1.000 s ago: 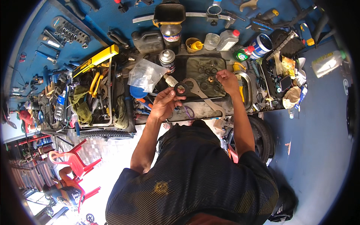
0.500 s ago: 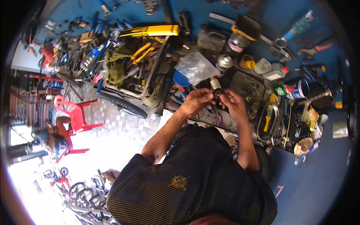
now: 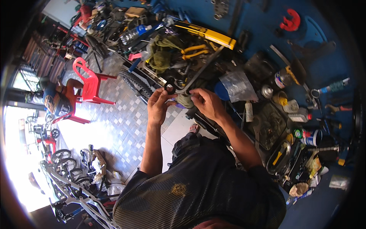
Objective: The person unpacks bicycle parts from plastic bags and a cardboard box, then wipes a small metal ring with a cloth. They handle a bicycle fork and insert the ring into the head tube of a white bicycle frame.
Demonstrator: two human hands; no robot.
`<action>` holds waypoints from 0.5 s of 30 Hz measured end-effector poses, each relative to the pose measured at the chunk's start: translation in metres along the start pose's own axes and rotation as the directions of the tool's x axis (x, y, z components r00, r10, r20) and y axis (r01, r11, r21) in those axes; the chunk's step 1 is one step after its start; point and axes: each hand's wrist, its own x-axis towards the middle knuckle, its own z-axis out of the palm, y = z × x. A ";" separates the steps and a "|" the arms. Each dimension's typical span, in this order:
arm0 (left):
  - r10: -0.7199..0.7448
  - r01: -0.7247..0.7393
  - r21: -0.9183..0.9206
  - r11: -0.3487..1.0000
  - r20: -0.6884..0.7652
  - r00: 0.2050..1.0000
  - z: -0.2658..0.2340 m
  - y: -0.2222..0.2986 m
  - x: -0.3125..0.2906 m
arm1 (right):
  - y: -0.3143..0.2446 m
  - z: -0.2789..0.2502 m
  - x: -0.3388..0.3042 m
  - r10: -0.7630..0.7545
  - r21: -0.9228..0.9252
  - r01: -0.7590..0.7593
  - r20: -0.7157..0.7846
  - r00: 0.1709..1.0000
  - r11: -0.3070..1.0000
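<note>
While both hands work up at chest height, I see the left hand (image 3: 159,105) pinching a small black ring (image 3: 169,88) between thumb and fingertips, its grip clenched on the ring's lower edge. The right hand (image 3: 207,104) has its fingers closed around a dull greenish wad, perhaps a rag (image 3: 185,100), just beside the ring. Both are held in the air over the tiled floor (image 3: 126,126), short of the cluttered tabletop (image 3: 267,126). My worry is that the pinch covers only a sliver of the ring; a twist or a greasy fingertip could let it slip. I judge it would then drop to the floor and roll toward the tyre (image 3: 135,84), hard to find there.
</note>
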 end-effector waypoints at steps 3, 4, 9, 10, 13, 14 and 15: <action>0.085 -0.081 0.058 0.995 -0.077 0.993 -0.024 0.016 -0.007 | -0.009 0.012 0.045 -0.033 -0.018 0.033 0.001 0.999 0.999; 0.104 -0.096 0.076 0.993 -0.113 0.988 -0.031 0.020 -0.009 | -0.002 0.021 0.061 -0.063 0.004 0.063 -0.035 0.997 0.998; 0.178 -0.148 0.135 0.980 -0.242 0.954 -0.065 0.037 -0.025 | 0.002 0.049 0.143 -0.242 -0.208 0.228 -0.046 0.969 0.951; 0.188 -0.153 0.146 0.977 -0.274 0.943 -0.076 0.037 -0.031 | 0.009 0.065 0.162 -0.406 -0.161 0.386 -0.123 0.905 0.908; 0.235 -0.170 0.207 0.963 -0.344 0.909 -0.094 0.043 -0.043 | 0.024 0.075 0.211 -0.401 -0.363 0.334 -0.127 0.907 0.870; 0.238 -0.168 0.222 0.960 -0.342 0.909 -0.095 0.046 -0.043 | 0.040 0.075 0.228 -0.399 -0.395 0.316 -0.148 0.905 0.862; 0.243 -0.168 0.248 0.954 -0.317 0.917 -0.101 0.045 -0.042 | 0.059 0.072 0.245 -0.399 -0.487 0.275 -0.171 0.901 0.829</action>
